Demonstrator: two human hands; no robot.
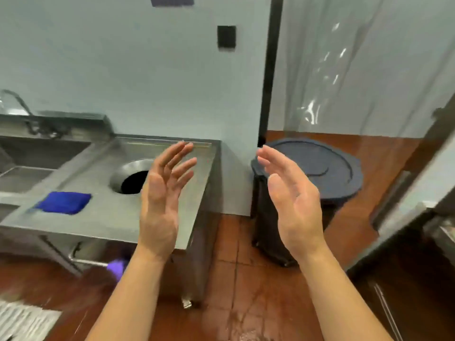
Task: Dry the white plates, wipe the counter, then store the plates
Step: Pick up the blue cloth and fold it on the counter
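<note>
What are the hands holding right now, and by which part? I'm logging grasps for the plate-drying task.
Nothing. The left hand and right hand are both open and empty, palms facing each other; the blue cloth lies untouched on the steel counter.

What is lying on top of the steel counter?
A blue cloth lies on the counter, left of its round hole. The left hand covers part of the hole.

Between the left hand [162,193] and right hand [290,193] lies an open gap above bare floor [234,279]. Under the left hand, the counter [103,217] carries a blue cloth [64,202] and a round hole [134,177]; a lidded bin [320,168] stands behind the right hand.
</note>
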